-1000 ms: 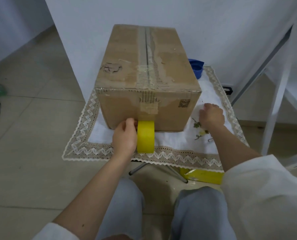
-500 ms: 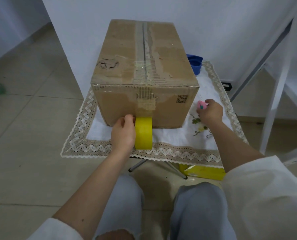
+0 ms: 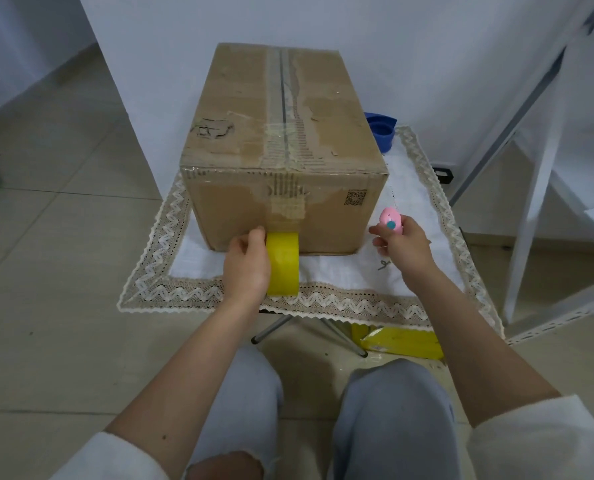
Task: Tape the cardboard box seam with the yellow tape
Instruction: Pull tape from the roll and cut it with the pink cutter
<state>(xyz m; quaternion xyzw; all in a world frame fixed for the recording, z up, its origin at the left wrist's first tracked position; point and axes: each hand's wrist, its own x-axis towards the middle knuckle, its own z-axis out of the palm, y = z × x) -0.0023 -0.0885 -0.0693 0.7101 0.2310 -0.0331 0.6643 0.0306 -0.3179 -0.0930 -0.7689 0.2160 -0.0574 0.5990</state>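
So the cardboard box (image 3: 281, 147) is parked on the lace-trimmed cloth (image 3: 171, 244) covering the surface, pushed toward the far edge, with its top seam (image 3: 282, 98) run from front to back and old torn tape left all along it. The yellow tape roll (image 3: 283, 263) is held upright against the lower part of the box's near face, right under the seam line, and it's gripped by the left hand (image 3: 247, 265) with the fingers curled round its side. A small pink gadget (image 3: 390, 220) with a teal button is pinched in the right hand (image 3: 401, 244), just off the box's near right corner. A blue cup (image 3: 382, 131) is tucked behind the box at the far right.
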